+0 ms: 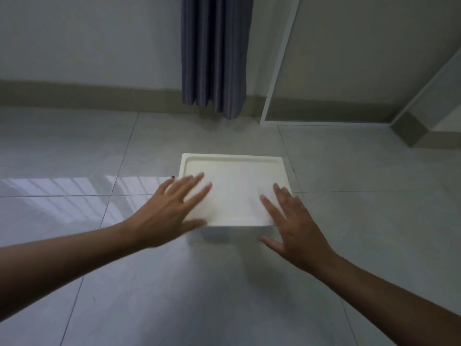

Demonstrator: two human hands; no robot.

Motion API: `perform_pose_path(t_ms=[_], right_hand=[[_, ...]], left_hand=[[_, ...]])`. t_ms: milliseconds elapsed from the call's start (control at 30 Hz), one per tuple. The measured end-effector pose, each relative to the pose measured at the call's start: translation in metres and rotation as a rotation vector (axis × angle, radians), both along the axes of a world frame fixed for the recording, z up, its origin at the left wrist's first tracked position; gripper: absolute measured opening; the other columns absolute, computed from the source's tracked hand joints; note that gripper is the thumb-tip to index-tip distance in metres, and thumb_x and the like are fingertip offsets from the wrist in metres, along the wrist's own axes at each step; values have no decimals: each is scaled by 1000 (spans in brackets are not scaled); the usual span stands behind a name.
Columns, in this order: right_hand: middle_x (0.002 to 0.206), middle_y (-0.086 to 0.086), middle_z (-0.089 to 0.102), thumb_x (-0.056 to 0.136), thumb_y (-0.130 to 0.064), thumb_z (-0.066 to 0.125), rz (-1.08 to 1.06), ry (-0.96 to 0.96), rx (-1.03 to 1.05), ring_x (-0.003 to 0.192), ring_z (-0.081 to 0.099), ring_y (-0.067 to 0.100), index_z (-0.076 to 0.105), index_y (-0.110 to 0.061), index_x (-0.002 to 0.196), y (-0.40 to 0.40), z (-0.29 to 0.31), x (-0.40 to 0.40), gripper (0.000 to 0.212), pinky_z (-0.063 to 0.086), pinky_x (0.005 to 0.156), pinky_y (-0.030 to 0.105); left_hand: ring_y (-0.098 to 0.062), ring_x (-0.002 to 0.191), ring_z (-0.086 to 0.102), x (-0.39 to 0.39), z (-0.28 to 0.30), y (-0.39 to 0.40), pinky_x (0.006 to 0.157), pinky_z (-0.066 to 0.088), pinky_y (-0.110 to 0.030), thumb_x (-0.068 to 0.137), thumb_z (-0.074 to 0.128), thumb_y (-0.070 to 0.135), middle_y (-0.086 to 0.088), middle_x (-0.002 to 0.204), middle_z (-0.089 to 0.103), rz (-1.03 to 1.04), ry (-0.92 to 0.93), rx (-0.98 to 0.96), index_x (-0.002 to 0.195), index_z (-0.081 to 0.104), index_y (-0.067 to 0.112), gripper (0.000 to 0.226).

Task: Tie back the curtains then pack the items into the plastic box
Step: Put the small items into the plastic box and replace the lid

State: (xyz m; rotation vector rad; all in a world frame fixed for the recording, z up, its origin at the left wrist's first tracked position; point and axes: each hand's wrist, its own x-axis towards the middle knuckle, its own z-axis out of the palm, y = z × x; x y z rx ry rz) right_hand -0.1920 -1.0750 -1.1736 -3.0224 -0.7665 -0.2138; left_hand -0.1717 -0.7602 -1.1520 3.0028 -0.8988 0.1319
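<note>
White plastic box (234, 168) sat lidded on the tiled floor (349, 221), near the hanging curtain (214, 53). Left hand (172, 208) and right hand (289, 221) lay flat with fingers spread at its near corners, probably pressing the lid (237, 191) down or about to lift it.

Glossy tiled floor (224, 295), white door frame (279, 71).

Matt cream plastic box lid (234, 186), glossy floor tiles (349, 221), pleated cloth curtain (214, 53).
</note>
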Motion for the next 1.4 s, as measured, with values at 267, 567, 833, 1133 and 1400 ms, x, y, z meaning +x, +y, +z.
perform_pose_path(t_ms=[267,567,833,1133,1400], right_hand=[[147,20,41,88,-56,47,19,-44,-65,134,43,35,36,-19,146,-6,-18,21,70,27,111,48],[141,19,50,78,-52,66,-95,-36,-80,128,50,36,44,-16,142,-42,-15,75,76,35,107,51],[143,17,48,83,-33,72,-288,-65,12,132,46,34,44,-10,142,-48,-17,145,69,28,112,50],[160,8,13,86,-47,62,-343,33,13,147,13,27,13,-18,151,-35,-16,237,87,12,117,55],[157,8,16,82,-33,70,-360,-4,29,145,15,27,17,-17,149,-25,-24,283,86,14,115,56]], left_hand=[[-26,129,47,5,-14,12,103,36,-49,99,16,47,-10,145,43,-202,36,211,142,41,8,63],[-26,132,44,61,-22,-29,107,34,-44,96,34,45,-12,146,42,-188,-20,184,143,38,7,60],[-31,125,52,132,-20,-73,105,37,-44,84,67,32,-17,137,51,-104,-64,142,135,47,2,63],[-22,147,10,217,-23,-84,118,5,-34,103,29,28,-8,159,7,83,20,58,151,8,10,56],[-24,146,14,262,-27,-79,117,9,-36,102,34,25,-10,159,11,130,58,19,150,14,8,55]])
